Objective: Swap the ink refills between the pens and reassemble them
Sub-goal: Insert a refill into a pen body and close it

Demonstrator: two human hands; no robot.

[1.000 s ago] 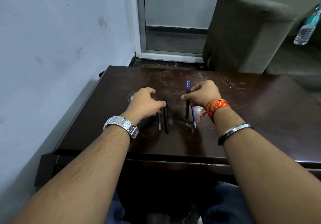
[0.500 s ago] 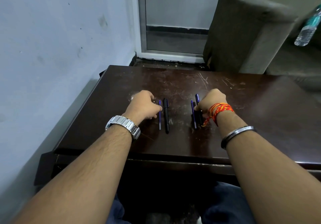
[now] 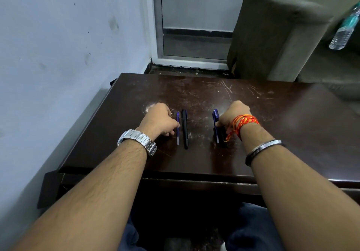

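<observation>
Pens' printing is unreadable; left hand (image 3: 158, 119) pinches a blue refill (image 3: 178, 128), right hand (image 3: 231, 115) grips a blue pen (image 3: 215, 117).

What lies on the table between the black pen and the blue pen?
Nothing: in the head view, bare scratched table separates the black pen from the blue pen.

Colours, desk and wrists

Table (image 3: 194, 161) dark brown, pale scratches. Centre: thin blue refill (image 3: 178, 128), black pen (image 3: 185, 129), blue-and-black pen (image 3: 216, 126). Silver watch (image 3: 137, 140); orange-red thread band (image 3: 243, 123); grey bangle (image 3: 263, 149). Upper left wall (image 3: 58, 46) pale blue, dark specks.
</observation>
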